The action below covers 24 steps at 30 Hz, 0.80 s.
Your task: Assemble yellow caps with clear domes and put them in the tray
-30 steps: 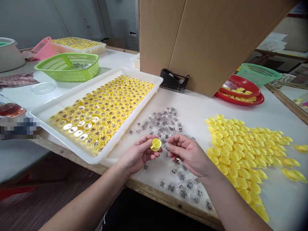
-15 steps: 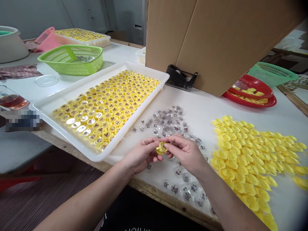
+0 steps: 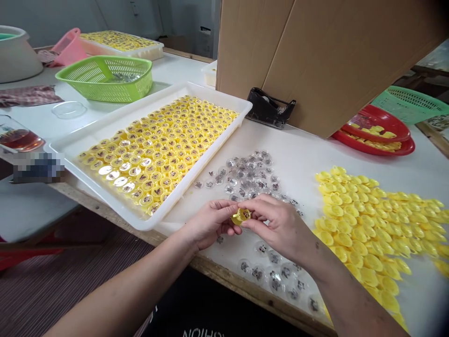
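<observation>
Between my hands is a small round yellow plastic piece (image 3: 242, 215), tilted, with a printed disc showing in its face. My left hand (image 3: 214, 222) pinches it from the left. My right hand (image 3: 271, 217) has its thumb and fingers at the piece's right rim, closed around it. Behind and below the hands lie loose clear discs with small dark prints (image 3: 250, 171). At left stands a white tray (image 3: 140, 223) filled with rows of yellow pieces with printed faces (image 3: 164, 145). Many plain yellow pieces (image 3: 361, 224) lie spread at right.
A black tape dispenser (image 3: 270, 108) stands against a large cardboard box (image 3: 315, 61). At far right are red plates (image 3: 389, 145) and a green basket (image 3: 410, 105). A lime-green basket (image 3: 105, 89), a glass of reddish drink (image 3: 21, 138) and a pink container (image 3: 68, 49) stand at left.
The yellow piece has turned so its printed face shows more clearly. My right hand's fingers have shifted on its rim, and the view has moved slightly.
</observation>
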### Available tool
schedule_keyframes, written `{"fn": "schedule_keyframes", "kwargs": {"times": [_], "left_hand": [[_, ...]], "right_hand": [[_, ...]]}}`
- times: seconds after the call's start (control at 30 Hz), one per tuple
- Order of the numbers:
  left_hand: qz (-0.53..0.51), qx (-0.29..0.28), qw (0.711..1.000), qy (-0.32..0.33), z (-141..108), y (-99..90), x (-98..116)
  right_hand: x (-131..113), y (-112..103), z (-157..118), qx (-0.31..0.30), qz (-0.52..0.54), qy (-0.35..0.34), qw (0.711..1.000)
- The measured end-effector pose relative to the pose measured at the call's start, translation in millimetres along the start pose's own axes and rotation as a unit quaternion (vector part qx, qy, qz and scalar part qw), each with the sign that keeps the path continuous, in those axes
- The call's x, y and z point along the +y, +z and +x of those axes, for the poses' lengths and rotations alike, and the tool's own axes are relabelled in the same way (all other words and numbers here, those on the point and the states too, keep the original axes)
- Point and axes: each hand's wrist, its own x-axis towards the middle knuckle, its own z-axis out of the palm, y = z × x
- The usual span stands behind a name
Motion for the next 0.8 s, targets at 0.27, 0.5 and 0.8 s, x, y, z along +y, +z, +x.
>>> {"fn": "schedule_keyframes", "kwargs": {"times": [0.27, 0.5, 0.8], "left_hand": [[0.063, 0.019, 0.997, 0.035, -2.4, 2.2, -0.3], [0.113, -0.016, 0.989, 0.092, -4.6, -0.1, -1.8], [0.171, 0.013, 0.976, 0.138, 2.0, 1.6, -9.4]], "right_hand": [[2.5, 12.9, -3.4, 0.027, -0.046, -0.02, 0.998], [-2.1, 18.9, -5.4, 0.057, -0.053, 0.001, 0.997], [30.4, 18.7, -14.2, 0.005, 0.242, 0.191, 0.951]]}}
